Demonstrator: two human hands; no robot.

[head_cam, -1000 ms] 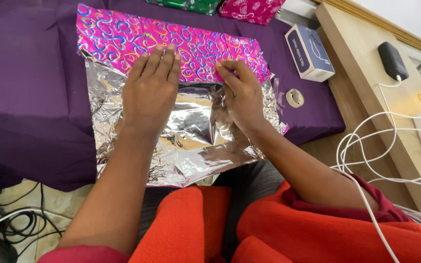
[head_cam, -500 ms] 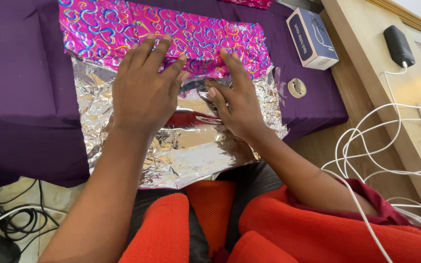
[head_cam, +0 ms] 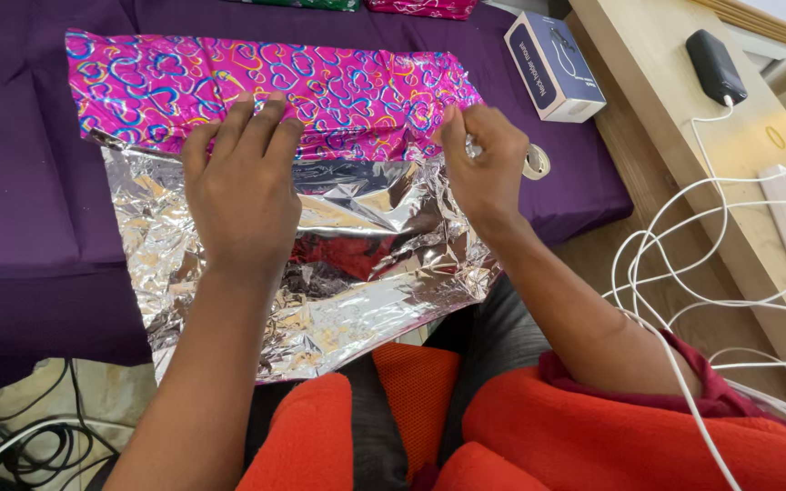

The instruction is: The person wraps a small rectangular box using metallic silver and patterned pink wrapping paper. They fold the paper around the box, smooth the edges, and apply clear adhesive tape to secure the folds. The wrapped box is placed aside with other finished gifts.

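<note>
Nearby, small box (head_cam: pixel 554 65), tape roll (head_cam: pixel 536 162), left hand (head_cam: pixel 241 186) flat on wrapping sheet (head_cam: pixel 357 236), right hand (head_cam: pixel 482 162) grip pinching its edge.

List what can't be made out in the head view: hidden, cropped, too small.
- What lies under the wrapping paper: head view, covered by the pink fold and silver sheet.
- Left hand palm contact: head view, only its back shows.
- Right hand fingers: head view, curled around the paper's edge, tips hidden.
- Green and pink things beyond the purple cloth: cropped by the top edge.
- Small round thing beside the right hand: partly hidden, too small to identify.
</note>
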